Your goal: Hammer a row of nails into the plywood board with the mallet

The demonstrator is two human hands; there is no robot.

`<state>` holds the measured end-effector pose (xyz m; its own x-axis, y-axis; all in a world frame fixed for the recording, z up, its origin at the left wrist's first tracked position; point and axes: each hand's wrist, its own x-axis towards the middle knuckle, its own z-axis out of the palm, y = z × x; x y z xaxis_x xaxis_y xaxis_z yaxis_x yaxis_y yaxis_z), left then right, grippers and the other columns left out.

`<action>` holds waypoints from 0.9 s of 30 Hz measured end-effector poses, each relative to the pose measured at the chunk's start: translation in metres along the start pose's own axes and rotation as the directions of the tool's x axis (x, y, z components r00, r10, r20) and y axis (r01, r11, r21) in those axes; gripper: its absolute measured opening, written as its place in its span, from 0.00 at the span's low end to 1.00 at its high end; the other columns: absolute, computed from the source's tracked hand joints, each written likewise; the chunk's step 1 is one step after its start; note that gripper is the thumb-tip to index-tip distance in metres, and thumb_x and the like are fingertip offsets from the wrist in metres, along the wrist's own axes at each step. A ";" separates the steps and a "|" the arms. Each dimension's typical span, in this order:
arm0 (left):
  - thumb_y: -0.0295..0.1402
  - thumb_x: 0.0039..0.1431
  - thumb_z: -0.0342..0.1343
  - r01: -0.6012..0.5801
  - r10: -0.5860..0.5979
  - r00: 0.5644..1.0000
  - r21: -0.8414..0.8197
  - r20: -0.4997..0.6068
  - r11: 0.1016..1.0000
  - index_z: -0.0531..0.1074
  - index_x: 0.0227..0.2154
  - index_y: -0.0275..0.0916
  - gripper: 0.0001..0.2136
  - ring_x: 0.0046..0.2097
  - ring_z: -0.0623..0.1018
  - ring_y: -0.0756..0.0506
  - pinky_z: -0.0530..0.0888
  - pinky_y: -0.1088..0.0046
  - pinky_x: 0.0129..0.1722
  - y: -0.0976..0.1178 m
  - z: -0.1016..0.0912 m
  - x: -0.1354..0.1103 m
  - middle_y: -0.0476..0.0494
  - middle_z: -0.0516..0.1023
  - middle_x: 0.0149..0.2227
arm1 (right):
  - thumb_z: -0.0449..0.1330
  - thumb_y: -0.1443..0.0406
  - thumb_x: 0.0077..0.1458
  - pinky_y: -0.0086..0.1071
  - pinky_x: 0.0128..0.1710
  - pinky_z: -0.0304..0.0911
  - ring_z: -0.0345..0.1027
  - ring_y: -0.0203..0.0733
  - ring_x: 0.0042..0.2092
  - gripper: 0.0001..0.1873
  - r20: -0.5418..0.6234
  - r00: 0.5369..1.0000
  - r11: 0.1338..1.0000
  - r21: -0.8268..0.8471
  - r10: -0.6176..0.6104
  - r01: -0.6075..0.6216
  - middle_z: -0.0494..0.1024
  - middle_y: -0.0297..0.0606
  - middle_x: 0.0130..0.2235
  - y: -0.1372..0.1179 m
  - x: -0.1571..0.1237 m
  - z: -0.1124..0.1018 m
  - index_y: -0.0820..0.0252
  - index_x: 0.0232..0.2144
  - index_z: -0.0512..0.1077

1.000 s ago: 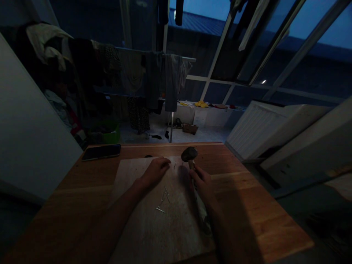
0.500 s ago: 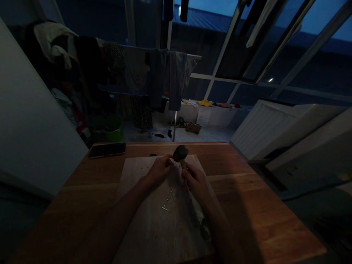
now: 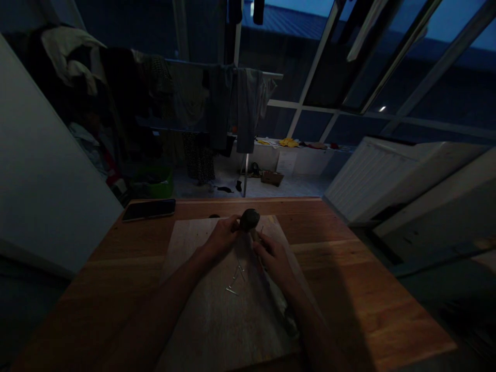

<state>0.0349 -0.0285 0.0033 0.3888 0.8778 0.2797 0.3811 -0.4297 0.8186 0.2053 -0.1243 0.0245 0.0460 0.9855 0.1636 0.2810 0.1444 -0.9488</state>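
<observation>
My right hand [image 3: 273, 258] is closed around the handle of a hammer [image 3: 249, 219] with a dark, rounded head, gripping it close to the head. Beside that head, the fingers of my left hand [image 3: 222, 235] are pinched together; what they hold is hidden. Several shiny nails [image 3: 232, 292] lie loose on a pale wooden board [image 3: 209, 315] between my forearms. A thin upright nail-like piece [image 3: 262, 229] shows just behind the hammer handle. Under my right forearm runs a long, pale and dark shaft [image 3: 284, 310]; whether it belongs to the hammer I cannot tell.
The board lies on a wooden table [image 3: 341, 289]. A phone [image 3: 149, 209] rests at the table's far left corner, and a small dark round object [image 3: 214, 216] sits behind the board. Beyond stand a clothes rack [image 3: 248, 103] and a green basket [image 3: 160, 188]. The light is dim.
The hammer head has come down and slightly left, nearer to my left fingers. My left hand stays pinched at almost the same place, and the view has shifted slightly.
</observation>
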 end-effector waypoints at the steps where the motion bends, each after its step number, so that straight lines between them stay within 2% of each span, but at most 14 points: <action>1: 0.25 0.55 0.57 -0.002 0.002 1.000 0.002 -0.005 1.000 0.77 0.47 0.37 0.16 0.36 0.81 0.45 0.73 0.72 0.37 0.000 0.000 0.000 0.47 0.83 0.34 | 0.59 0.56 0.56 0.31 0.30 0.68 0.73 0.43 0.31 0.24 -0.003 1.000 1.000 -0.004 -0.002 0.002 0.80 0.36 0.30 0.000 0.000 0.000 0.62 0.50 0.80; 6: 0.23 0.54 0.57 -0.020 0.020 1.000 -0.035 -0.006 0.999 0.78 0.45 0.36 0.16 0.39 0.81 0.44 0.74 0.71 0.40 -0.002 0.000 0.000 0.45 0.84 0.37 | 0.59 0.56 0.58 0.32 0.33 0.68 0.74 0.44 0.32 0.25 -0.014 0.999 0.999 -0.039 -0.029 0.028 0.82 0.36 0.32 0.000 -0.003 0.003 0.62 0.52 0.79; 10: 0.24 0.54 0.57 -0.019 0.018 1.000 -0.029 -0.011 0.999 0.78 0.45 0.36 0.16 0.41 0.81 0.43 0.74 0.70 0.42 -0.002 0.000 -0.001 0.44 0.84 0.40 | 0.58 0.56 0.59 0.32 0.30 0.66 0.73 0.43 0.29 0.25 -0.035 0.999 0.994 -0.109 -0.023 0.019 0.80 0.35 0.28 0.002 -0.005 0.007 0.60 0.54 0.79; 15: 0.26 0.55 0.57 -0.053 0.053 0.999 -0.040 -0.003 0.998 0.76 0.45 0.36 0.14 0.40 0.79 0.43 0.74 0.69 0.42 -0.005 0.003 -0.001 0.44 0.82 0.40 | 0.58 0.56 0.59 0.32 0.32 0.67 0.75 0.45 0.34 0.26 0.022 1.000 0.999 -0.033 -0.001 0.002 0.83 0.38 0.34 0.003 -0.005 0.007 0.63 0.55 0.78; 19: 0.28 0.52 0.61 -0.057 0.059 0.998 0.092 -0.014 0.994 0.71 0.49 0.37 0.19 0.35 0.75 0.48 0.73 0.70 0.37 -0.002 -0.008 -0.002 0.43 0.75 0.46 | 0.59 0.55 0.59 0.30 0.29 0.63 0.70 0.41 0.30 0.24 -0.030 1.000 1.000 0.008 -0.001 0.001 0.79 0.35 0.29 0.001 -0.003 0.001 0.62 0.51 0.79; 21: 0.28 0.52 0.61 -0.102 0.077 0.986 0.173 0.147 0.979 0.72 0.43 0.38 0.14 0.36 0.73 0.48 0.72 0.71 0.37 0.007 -0.019 -0.005 0.44 0.72 0.45 | 0.59 0.55 0.58 0.29 0.29 0.61 0.67 0.39 0.29 0.21 -0.069 0.998 1.000 0.011 -0.009 0.010 0.76 0.33 0.27 0.000 -0.002 -0.002 0.62 0.46 0.81; 22: 0.28 0.53 0.61 -0.145 0.086 0.957 0.199 0.277 0.969 0.73 0.41 0.39 0.11 0.37 0.73 0.48 0.71 0.72 0.38 0.013 -0.025 -0.007 0.45 0.72 0.43 | 0.59 0.54 0.58 0.29 0.28 0.61 0.66 0.39 0.28 0.21 -0.081 0.997 1.000 0.008 -0.009 0.010 0.75 0.33 0.27 0.001 -0.001 -0.003 0.62 0.44 0.81; 24: 0.28 0.52 0.61 -0.229 0.087 0.850 0.214 0.520 0.950 0.74 0.36 0.39 0.08 0.40 0.74 0.46 0.71 0.72 0.40 0.027 -0.033 -0.012 0.46 0.72 0.41 | 0.59 0.54 0.56 0.30 0.29 0.60 0.65 0.39 0.28 0.20 -0.094 0.996 1.000 0.003 -0.008 0.008 0.74 0.33 0.27 0.002 0.000 -0.006 0.63 0.41 0.81; 26: 0.26 0.50 0.61 -0.276 0.082 0.761 0.207 0.644 0.939 0.74 0.34 0.40 0.08 0.43 0.75 0.45 0.72 0.71 0.42 0.040 -0.035 -0.018 0.45 0.73 0.43 | 0.60 0.54 0.55 0.30 0.29 0.60 0.66 0.40 0.29 0.19 -0.104 0.995 1.000 0.000 -0.003 0.003 0.75 0.34 0.27 0.003 0.001 -0.007 0.62 0.38 0.80; 27: 0.25 0.49 0.62 -0.288 0.079 0.741 0.209 0.667 0.935 0.74 0.33 0.40 0.08 0.44 0.75 0.44 0.72 0.70 0.43 0.046 -0.034 -0.021 0.44 0.73 0.44 | 0.60 0.54 0.55 0.30 0.30 0.60 0.66 0.40 0.30 0.18 -0.107 0.994 1.000 0.001 -0.002 0.002 0.75 0.34 0.28 0.003 0.001 -0.007 0.62 0.37 0.80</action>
<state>0.0155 -0.0594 0.0519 0.8777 0.4752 -0.0624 0.4193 -0.6983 0.5801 0.2126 -0.1232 0.0234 0.1481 0.9699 0.1932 0.2804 0.1462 -0.9487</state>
